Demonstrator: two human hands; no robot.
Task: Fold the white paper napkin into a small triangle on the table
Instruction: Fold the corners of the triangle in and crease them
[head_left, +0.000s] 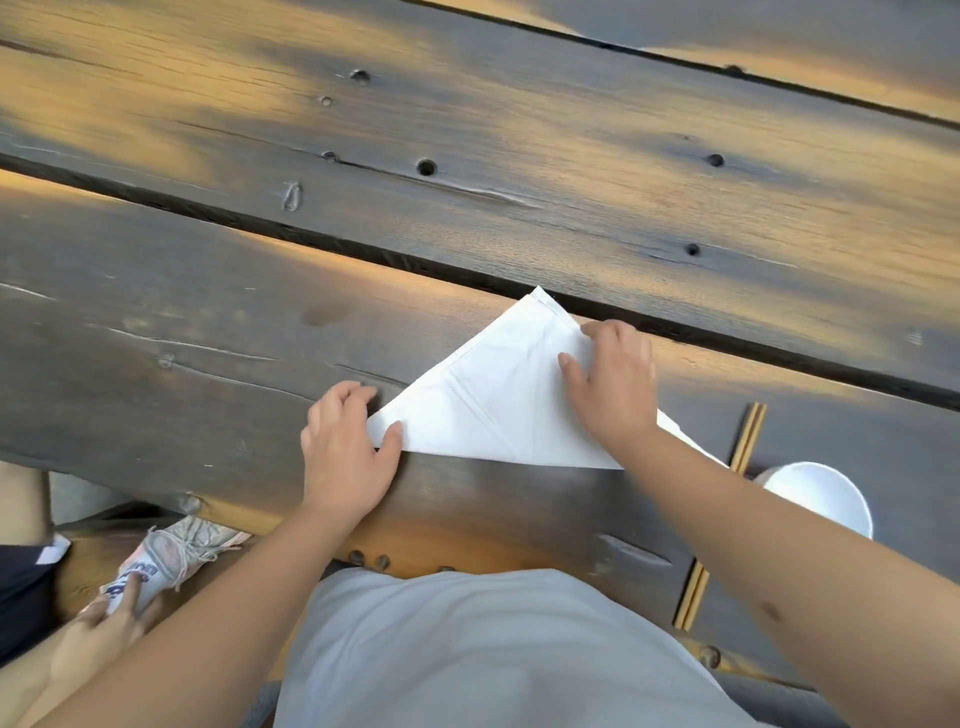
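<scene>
Left hand (345, 449) pinches the white paper napkin (488, 405) at its lower-left corner; right hand (613, 382) presses flat, fingers spread, on its right side. The creased triangle's apex points toward upper right, mid-frame on the weathered plank table (208, 322).

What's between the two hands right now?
Head view: the white napkin, already folded to a large triangle, spans the gap. Left hand pinches its left corner; right hand presses its right side.

Napkin (493, 400) on table (208, 322), between hands.
</scene>
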